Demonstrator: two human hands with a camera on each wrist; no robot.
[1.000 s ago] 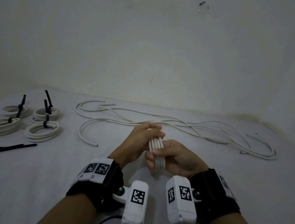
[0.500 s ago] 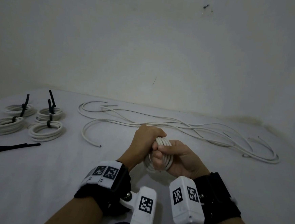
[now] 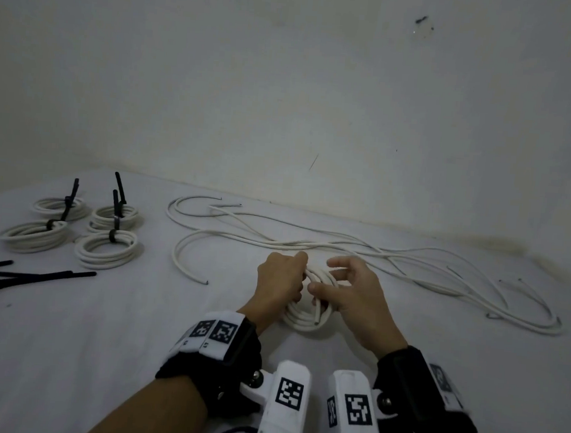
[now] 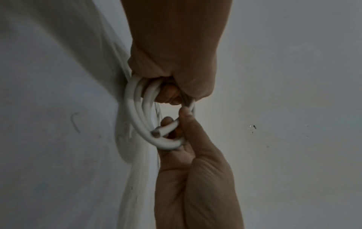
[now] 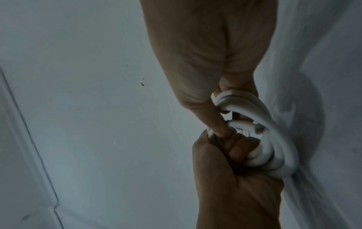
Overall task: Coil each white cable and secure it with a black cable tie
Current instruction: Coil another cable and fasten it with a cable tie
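Left hand (image 3: 281, 279) fisted around coiled white round cable (image 3: 307, 315); right hand (image 3: 346, 289) fingers spread, thumb touching. Risk: untied loops springing apart, loose end slipping out.

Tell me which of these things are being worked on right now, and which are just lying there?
In use:
- white cable coil, gripped by the left hand, right hand touching it

Lying about:
- four tied coils
- loose white cables
- spare black cable ties
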